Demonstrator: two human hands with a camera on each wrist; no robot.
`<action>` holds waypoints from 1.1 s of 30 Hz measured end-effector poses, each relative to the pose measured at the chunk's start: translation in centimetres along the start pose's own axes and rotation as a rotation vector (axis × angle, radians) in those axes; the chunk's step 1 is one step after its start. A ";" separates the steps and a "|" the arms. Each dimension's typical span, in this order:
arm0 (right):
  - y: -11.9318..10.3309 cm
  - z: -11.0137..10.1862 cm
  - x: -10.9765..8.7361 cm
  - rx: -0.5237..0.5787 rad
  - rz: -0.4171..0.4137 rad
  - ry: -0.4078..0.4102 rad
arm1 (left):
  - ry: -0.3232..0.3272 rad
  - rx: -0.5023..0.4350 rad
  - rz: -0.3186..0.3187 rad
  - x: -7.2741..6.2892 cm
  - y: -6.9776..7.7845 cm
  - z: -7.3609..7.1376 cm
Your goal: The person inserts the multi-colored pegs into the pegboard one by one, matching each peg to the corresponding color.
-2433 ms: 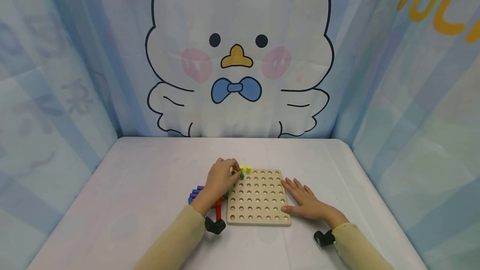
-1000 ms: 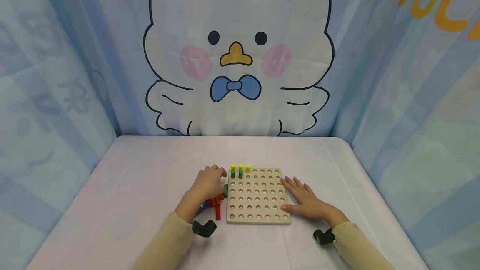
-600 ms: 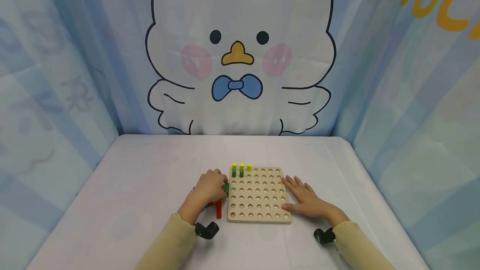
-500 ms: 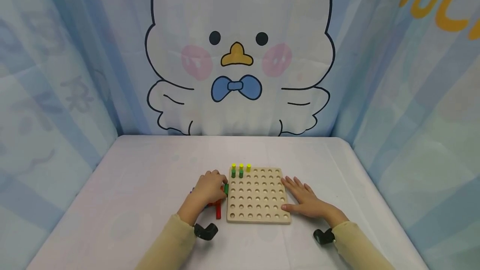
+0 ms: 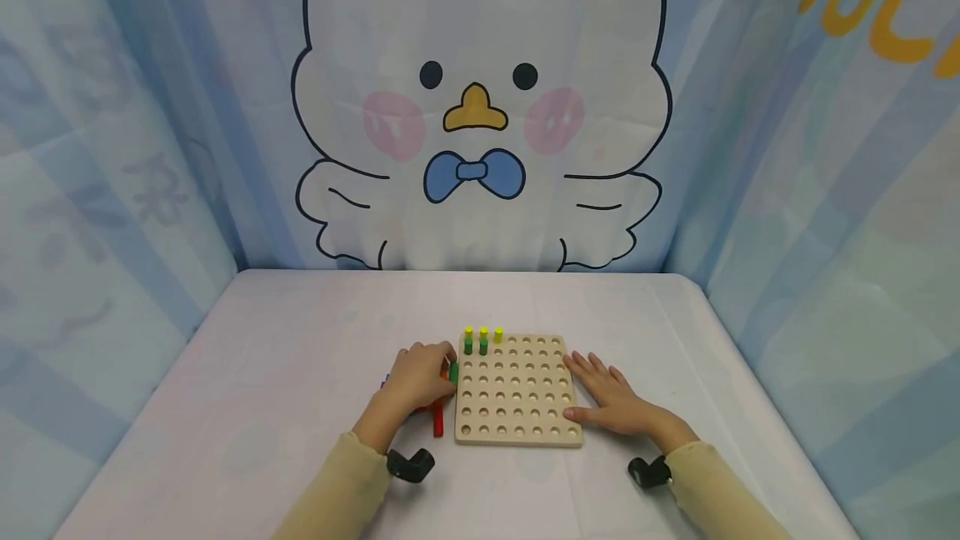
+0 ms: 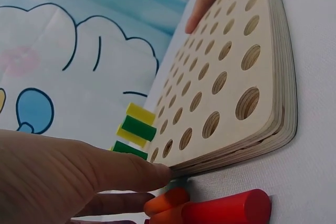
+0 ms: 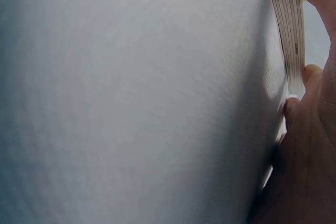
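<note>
A square wooden pegboard [image 5: 517, 407] with rows of round holes lies on the table. Three yellow pegs [image 5: 498, 335] stand along its far-left edge, with two green pegs [image 5: 483, 347] upright in front of them. Beside the board's left edge, my left hand [image 5: 420, 375] pinches another green peg [image 5: 453, 372] between thumb and fingers; in the left wrist view the thumb [image 6: 121, 170] largely hides that peg. My right hand [image 5: 618, 407] rests spread at the board's right side, thumb and fingertips over its edge.
Under and beside the left hand lie loose pegs: a red peg [image 5: 438, 421], an orange peg [image 6: 167, 201] and blue ones mostly covered. White cloth [image 5: 300, 373] covers the table. A printed cartoon curtain [image 5: 480, 215] closes off the back and sides.
My left hand placed a second green peg in the board, drew back left, then came down and took hold of another green peg. The right hand has kept its place.
</note>
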State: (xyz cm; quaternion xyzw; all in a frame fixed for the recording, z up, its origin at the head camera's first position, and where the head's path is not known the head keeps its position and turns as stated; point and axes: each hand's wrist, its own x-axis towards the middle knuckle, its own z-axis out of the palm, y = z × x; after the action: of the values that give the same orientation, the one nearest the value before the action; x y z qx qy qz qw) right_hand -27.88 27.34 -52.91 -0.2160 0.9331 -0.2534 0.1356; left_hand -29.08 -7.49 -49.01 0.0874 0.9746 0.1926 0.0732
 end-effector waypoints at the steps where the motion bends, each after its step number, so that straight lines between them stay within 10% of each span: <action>1: 0.0 0.0 0.0 0.001 0.000 0.000 | 0.005 -0.011 0.002 0.0 0.0 0.0; 33: -0.1 -0.1 0.0 0.004 0.018 -0.006 | 0.115 -0.322 0.053 0.3 0.1 -0.1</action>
State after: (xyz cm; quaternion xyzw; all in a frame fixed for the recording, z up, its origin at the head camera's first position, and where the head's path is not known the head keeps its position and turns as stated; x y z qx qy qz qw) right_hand -27.87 27.27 -52.80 -0.2083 0.9341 -0.2535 0.1411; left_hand -29.39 -7.39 -48.94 0.0891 0.9311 0.3528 0.0253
